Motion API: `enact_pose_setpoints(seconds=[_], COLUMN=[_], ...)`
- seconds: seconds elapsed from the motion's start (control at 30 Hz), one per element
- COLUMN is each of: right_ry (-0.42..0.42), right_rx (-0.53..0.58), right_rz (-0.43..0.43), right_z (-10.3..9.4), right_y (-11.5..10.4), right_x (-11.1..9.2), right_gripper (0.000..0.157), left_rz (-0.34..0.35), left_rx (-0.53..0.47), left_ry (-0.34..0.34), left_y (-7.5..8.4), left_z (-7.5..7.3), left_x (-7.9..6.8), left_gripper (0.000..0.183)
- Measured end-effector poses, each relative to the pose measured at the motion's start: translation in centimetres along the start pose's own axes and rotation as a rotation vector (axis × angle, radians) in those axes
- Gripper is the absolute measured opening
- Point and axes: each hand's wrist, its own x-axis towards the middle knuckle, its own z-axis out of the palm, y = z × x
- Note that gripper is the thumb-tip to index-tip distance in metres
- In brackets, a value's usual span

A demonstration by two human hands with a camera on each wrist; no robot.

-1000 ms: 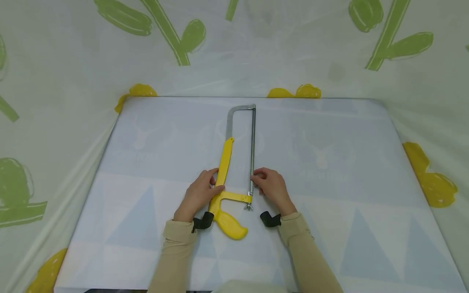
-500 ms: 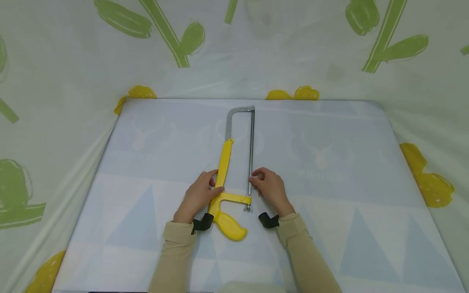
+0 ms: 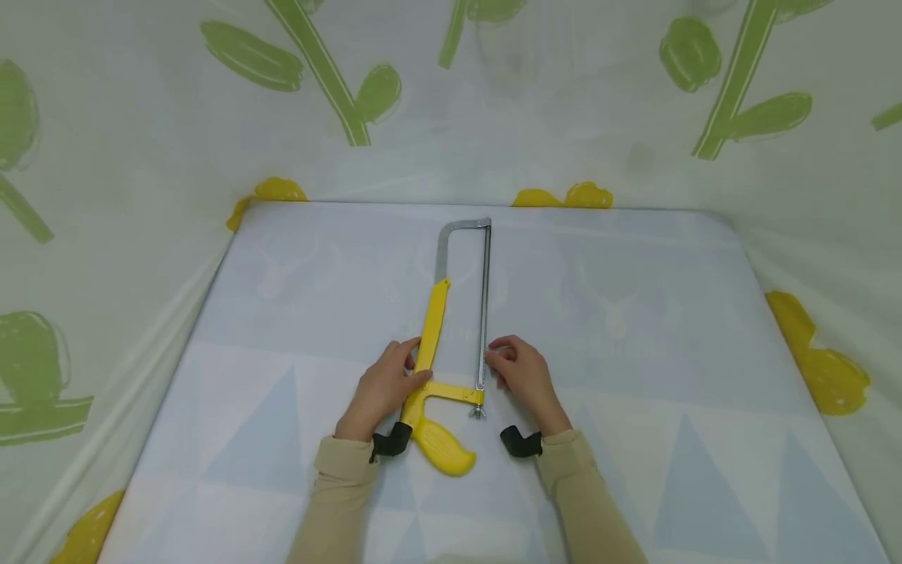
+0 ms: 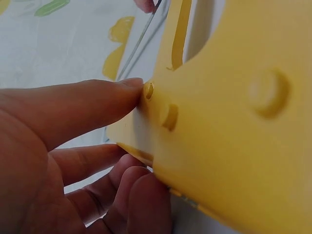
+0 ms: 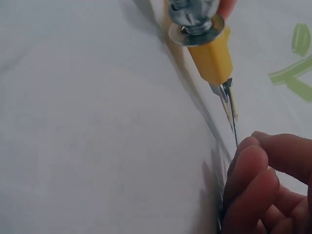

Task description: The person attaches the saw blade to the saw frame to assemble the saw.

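A hacksaw [image 3: 433,313] with a yellow handle and frame, a grey metal front bow and a wing nut [image 3: 478,411] lies on the table, blade side to the right. My left hand [image 3: 382,392] grips the yellow frame just above the handle, thumb on top. In the left wrist view its other fingers [image 4: 141,190] curl beneath the edge. On the other side, my right hand [image 3: 524,372] has thumb and forefinger drawn together right at the lower part of the blade [image 3: 485,313]. Those fingertips [image 5: 251,156] cover part of the blade in the right wrist view.
The table [image 3: 634,274] has a pale cloth with blue triangles. Its far edge meets a white curtain [image 3: 564,94] printed with green leaves and yellow flowers. Black mounts [image 3: 521,442] stick out at both wrists.
The right fingertips have slid slightly down and right along the blade, overlapping it less. The left hand keeps its grip. The whole head view has shifted a little downward.
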Motion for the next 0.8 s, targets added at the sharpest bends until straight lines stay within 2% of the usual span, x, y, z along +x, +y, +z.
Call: enact_pose_setpoints(seconds=[0.2,0.43,0.6,0.8], right_ry=[0.006,-0.016,-0.031,-0.060], right_rx=[0.106,0.106,0.062,-0.093], right_rz=[-0.002,0.016,0.003,-0.023], right_z=[0.0,0.5,0.8,0.9], right_y=[0.8,1.1,1.6,1.8], right_x=[-0.9,-2.8,-4.6,-6.3], right_gripper=[0.021,0.020,0.024,0.026], left_rz=[0.013,-0.001,0.010,0.015], left_rx=[0.002,0.009,0.015,0.026], left_ry=[0.015,0.017,0.029,0.043], left_y=[-0.1,0.0,0.0,0.1], left_z=[0.0,0.0,0.1,0.2], left_x=[-0.1,-0.3,-0.4,-0.4], left_gripper=[0.061,0.060,0.060,0.059])
